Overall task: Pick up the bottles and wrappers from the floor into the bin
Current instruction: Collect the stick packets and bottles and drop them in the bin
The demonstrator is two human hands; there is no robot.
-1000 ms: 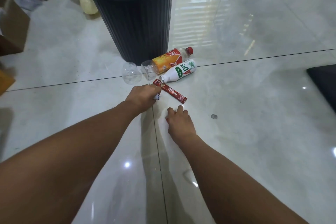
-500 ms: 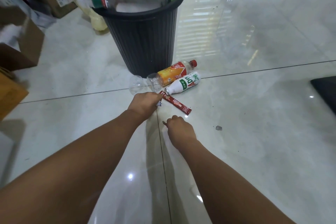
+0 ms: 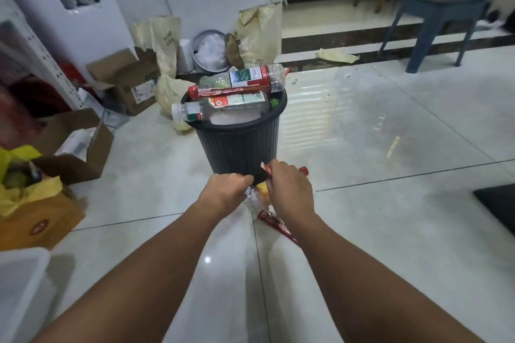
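Observation:
A black ribbed bin (image 3: 239, 147) stands on the tile floor, piled to the rim with clear plastic bottles (image 3: 234, 104). My left hand (image 3: 227, 189) is closed around a small white wrapper (image 3: 249, 192) just in front of the bin's base. Beside it, my right hand (image 3: 289, 192) pinches a small red and white wrapper scrap (image 3: 265, 167). Under my hands lie an orange-label bottle (image 3: 263, 189) with a red cap (image 3: 304, 170) and a crumpled clear bottle (image 3: 253, 203), both mostly hidden. A long red stick wrapper (image 3: 278, 227) lies on the floor below my right wrist.
Open cardboard boxes (image 3: 75, 153) and a yellow-bagged box (image 3: 36, 217) crowd the left side. A white plastic tub (image 3: 19, 281) sits at the lower left. A blue stool (image 3: 434, 22) stands at the back right, and a dark mat (image 3: 498, 206) is at the right edge.
My right hand has risen off the floor with a small wrapper pinched in it and moved up beside the left hand. My view has tilted up, showing the full bin.

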